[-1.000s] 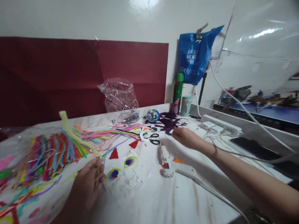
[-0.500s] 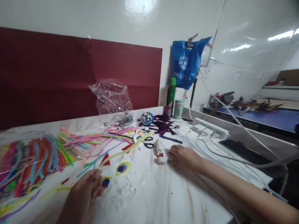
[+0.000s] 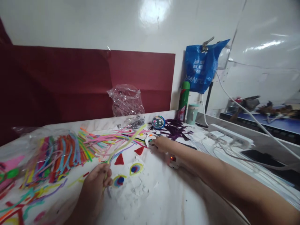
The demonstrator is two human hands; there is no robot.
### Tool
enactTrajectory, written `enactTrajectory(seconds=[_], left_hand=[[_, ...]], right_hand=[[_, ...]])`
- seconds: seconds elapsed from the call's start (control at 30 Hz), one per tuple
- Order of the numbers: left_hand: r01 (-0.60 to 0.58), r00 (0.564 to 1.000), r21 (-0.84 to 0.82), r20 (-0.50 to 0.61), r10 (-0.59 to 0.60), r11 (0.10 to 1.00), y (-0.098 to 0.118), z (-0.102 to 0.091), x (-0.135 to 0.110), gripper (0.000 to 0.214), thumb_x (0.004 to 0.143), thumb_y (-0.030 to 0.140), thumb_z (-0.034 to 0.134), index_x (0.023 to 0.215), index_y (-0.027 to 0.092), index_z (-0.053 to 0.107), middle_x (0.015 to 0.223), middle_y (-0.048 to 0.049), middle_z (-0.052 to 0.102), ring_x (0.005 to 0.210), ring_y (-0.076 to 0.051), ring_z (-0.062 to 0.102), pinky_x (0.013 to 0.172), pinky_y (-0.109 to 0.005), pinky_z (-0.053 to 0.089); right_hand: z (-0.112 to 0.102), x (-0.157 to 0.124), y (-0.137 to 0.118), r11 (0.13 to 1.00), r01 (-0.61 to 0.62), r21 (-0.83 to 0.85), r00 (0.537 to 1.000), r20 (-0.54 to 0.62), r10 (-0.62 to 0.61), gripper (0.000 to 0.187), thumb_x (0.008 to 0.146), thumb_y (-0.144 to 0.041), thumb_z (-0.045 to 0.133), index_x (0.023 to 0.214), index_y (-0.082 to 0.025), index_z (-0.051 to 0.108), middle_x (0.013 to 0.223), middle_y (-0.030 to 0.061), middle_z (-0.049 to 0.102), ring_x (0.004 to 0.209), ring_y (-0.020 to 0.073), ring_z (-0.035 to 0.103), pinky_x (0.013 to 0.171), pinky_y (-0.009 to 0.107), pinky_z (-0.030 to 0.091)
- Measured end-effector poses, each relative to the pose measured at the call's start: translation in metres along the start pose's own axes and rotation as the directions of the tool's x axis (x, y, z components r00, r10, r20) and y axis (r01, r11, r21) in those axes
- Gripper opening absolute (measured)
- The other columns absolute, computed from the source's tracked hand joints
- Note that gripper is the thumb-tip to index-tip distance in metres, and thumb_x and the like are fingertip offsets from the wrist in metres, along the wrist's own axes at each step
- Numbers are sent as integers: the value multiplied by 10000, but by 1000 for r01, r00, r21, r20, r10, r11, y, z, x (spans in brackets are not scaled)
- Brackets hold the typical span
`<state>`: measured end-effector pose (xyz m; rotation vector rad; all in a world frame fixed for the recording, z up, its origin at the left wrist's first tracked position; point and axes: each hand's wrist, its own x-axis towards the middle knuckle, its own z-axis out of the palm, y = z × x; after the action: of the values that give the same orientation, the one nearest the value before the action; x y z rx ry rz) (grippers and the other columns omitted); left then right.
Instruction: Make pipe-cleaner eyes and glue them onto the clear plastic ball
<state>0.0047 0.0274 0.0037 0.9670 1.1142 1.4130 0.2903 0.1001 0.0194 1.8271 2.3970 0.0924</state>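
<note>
A pale yellow pipe cleaner [image 3: 127,142] rises out of my left hand [image 3: 99,175], whose fingers are closed around its lower end. Just beyond that hand lie two eye-shaped pieces with yellow outlines, the upper one [image 3: 136,169] and the lower one [image 3: 119,181]. Red triangles, one nearer [image 3: 119,159] and one farther [image 3: 140,150], lie behind them. My right hand [image 3: 160,143] reaches down at the spot where black-handled scissors lay; its fingers are blurred and the scissors are hidden. Under my right forearm, a white glue gun [image 3: 172,161] with a lit red switch is partly covered.
Many coloured pipe cleaners [image 3: 63,153] spread over the left side. Behind stand a clear plastic bag [image 3: 126,101], a shiny ball [image 3: 158,122] and purple tassels [image 3: 175,128]. A green can [image 3: 184,100], cup [image 3: 192,114] and power strip [image 3: 231,137] with cables occupy the right.
My right hand has left the side of the glue gun and moved left and away from me, over the scissors. My left hand still holds the pipe cleaner. The view has turned left.
</note>
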Motion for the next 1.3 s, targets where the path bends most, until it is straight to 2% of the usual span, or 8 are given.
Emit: enactTrajectory(seconds=[0.07, 0.37, 0.77, 0.93, 1.1, 1.13, 1.2, 1.3], left_hand=[[-8, 1000, -9, 22, 8, 1000, 0, 1, 0, 231, 544, 314, 690, 636, 151, 555, 507, 67, 509, 366, -32, 333, 418, -206, 356], [-44, 997, -45, 58, 47, 998, -6, 1, 0, 202, 594, 294, 660, 676, 145, 551, 505, 72, 519, 337, -20, 324, 405, -199, 335], [7, 998, -102, 57, -1, 995, -5, 1, 5, 217, 534, 290, 679, 622, 144, 545, 471, 76, 513, 328, -9, 308, 395, -193, 310], [1, 997, -112, 74, 7, 994, -6, -2, 6, 217, 548, 282, 686, 624, 145, 537, 483, 74, 524, 328, -7, 311, 399, -192, 309], [12, 999, -148, 48, -5, 989, 0, -2, 7, 231, 515, 265, 697, 634, 136, 546, 489, 71, 530, 339, -5, 325, 419, -191, 328], [15, 999, -158, 45, -8, 987, 0, -2, 6, 236, 518, 267, 699, 638, 137, 544, 487, 70, 528, 340, -6, 326, 419, -190, 326], [39, 998, -183, 60, -29, 982, 0, 0, 2, 242, 525, 270, 700, 648, 139, 537, 480, 72, 518, 341, -6, 321, 413, -185, 312], [88, 990, -213, 130, -61, 973, -2, 4, -6, 253, 550, 290, 701, 650, 146, 517, 484, 77, 500, 343, -6, 305, 407, -186, 306]], right_hand=[[1, -3, 4, 1000, -6, -20, 1000, 10, 6, 300, 901, -305, 551, 1168, -169, 546, 1173, 79, 575, 971, 208, 599, 807, 414, 511], [-8, 1, 21, 988, 148, -36, 984, 102, -143, 297, 901, -304, 550, 1168, -174, 547, 1176, 77, 575, 972, 208, 598, 808, 412, 511], [-1, -4, 53, 987, 123, -101, 985, 137, -109, 287, 907, -303, 541, 1166, -180, 548, 1172, 77, 577, 958, 200, 602, 800, 403, 515], [3, 0, 45, 990, 82, -118, 995, 73, -73, 299, 900, -302, 553, 1165, -165, 548, 1168, 83, 577, 963, 205, 601, 803, 406, 513], [-27, -21, 60, 998, 28, -60, 996, -81, -33, 282, 896, -281, 555, 1148, -155, 566, 1119, 84, 612, 940, 203, 615, 809, 400, 506], [-33, -30, 59, 999, 26, -30, 992, -126, -30, 288, 881, -225, 560, 1153, -134, 584, 1078, 117, 643, 923, 216, 627, 813, 363, 496], [-40, -47, 48, 998, 51, 43, 980, -197, -41, 390, 835, -169, 563, 1222, -127, 562, 1056, 119, 675, 895, 219, 646, 773, 283, 491], [-32, -70, 6, 972, 174, 159, 959, -251, -130, 475, 829, -277, 548, 1285, -150, 511, 958, 71, 691, 797, 177, 654, 685, 217, 490]])
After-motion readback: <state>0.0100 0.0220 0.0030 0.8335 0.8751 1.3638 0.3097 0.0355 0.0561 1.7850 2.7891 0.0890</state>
